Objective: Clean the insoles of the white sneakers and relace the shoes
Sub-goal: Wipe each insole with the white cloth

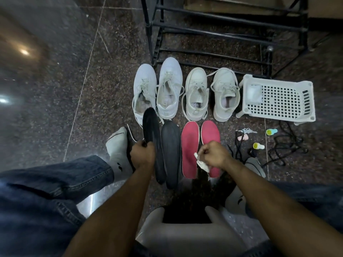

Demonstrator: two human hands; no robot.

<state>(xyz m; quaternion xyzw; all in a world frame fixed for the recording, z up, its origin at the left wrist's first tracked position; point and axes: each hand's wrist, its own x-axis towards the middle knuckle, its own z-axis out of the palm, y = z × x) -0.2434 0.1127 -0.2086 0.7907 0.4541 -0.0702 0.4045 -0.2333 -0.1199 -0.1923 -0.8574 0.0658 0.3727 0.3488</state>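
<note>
While our left hand [142, 154] is gripping a black insole [151, 138] and our right hand [213, 154] is pinching a wipe [201, 163], we are risking knocking the near black insole [170, 154] askew.

Dark speckled floor [111, 86] bears four white sneakers [196, 93], red insoles [190, 145], white basket [278, 98].

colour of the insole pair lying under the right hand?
Red-pink, both insoles, flat on the floor. Clearest in the head view, the only one.
</note>
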